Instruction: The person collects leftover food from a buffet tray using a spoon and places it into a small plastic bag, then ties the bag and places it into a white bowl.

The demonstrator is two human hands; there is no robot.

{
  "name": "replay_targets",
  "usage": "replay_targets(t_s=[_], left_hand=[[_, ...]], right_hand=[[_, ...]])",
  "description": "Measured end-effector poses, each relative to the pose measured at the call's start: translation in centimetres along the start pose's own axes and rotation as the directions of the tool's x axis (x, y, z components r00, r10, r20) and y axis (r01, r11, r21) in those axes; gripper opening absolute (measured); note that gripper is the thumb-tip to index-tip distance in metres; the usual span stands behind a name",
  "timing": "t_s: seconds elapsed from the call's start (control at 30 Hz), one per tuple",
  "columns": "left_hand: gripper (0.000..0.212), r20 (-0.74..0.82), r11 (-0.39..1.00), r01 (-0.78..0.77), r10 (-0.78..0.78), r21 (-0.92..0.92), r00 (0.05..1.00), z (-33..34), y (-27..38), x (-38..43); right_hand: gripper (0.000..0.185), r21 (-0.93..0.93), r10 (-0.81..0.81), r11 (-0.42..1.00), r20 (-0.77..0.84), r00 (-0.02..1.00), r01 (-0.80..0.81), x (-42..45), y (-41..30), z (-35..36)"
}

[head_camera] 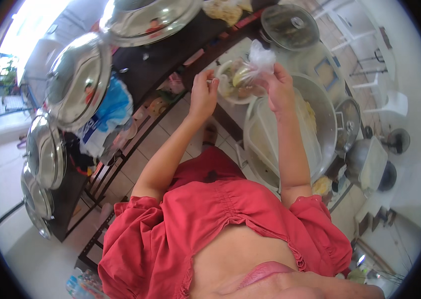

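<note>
In my right hand [281,88] is the gathered top of a clear plastic bag [260,61] with yellow-green food in its lower part. The bag hangs over a round white bowl [229,97] of mixed food, partly hiding it. My left hand [203,93] is raised left of the bowl, its fingers bent and the thumb a little apart, with nothing visible in it. Under my right forearm stands a large metal pot [331,116] with a translucent plastic lid or tray [266,130] across it and yellowish food at its right side.
A dark table [158,58] on the left carries several shiny chafing dishes [79,74] and a blue and white plastic pack [113,104]. A glass-lidded pot [288,28] stands beyond my right hand. Farther right are another lidded pot [346,119], a metal wok [356,153] and white chairs [393,104].
</note>
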State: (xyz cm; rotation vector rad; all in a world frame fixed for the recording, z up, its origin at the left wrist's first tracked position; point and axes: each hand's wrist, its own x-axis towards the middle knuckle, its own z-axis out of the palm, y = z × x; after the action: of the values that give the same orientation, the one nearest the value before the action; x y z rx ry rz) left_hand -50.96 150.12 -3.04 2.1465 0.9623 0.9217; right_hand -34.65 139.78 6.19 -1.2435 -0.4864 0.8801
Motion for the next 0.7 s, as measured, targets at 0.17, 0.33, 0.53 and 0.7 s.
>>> replay_targets(t_s=[0.17,0.33,0.53,0.7], left_hand=[[0.031,0.416,0.328,0.568,-0.43,-0.755,0.801,-18.2,3.8,-4.2],[0.022,0.222,0.335,0.425,-0.503,-0.841,0.835,-31.9,0.2,-14.8],[0.02,-0.089,0.029,-0.102,-0.742,-0.994,0.665,-46.4,-2.2,-29.4],[0.019,-0.304,0.162,-0.377,-0.884,-0.912,0.355,-55.3,-3.4,-37.7]], right_hand=[[0.015,-0.335,0.149,0.94,0.236,0.96,-0.063,-6.2,0.3,12.1],[0.014,-0.298,-0.131,0.762,0.798,0.588,0.575,-14.7,5.1,25.8],[0.014,-0.102,-0.078,0.903,0.916,0.394,0.417,-28.1,12.6,39.8],[0.016,-0.071,0.016,0.916,0.99,0.142,0.394,-37.3,16.3,49.3]])
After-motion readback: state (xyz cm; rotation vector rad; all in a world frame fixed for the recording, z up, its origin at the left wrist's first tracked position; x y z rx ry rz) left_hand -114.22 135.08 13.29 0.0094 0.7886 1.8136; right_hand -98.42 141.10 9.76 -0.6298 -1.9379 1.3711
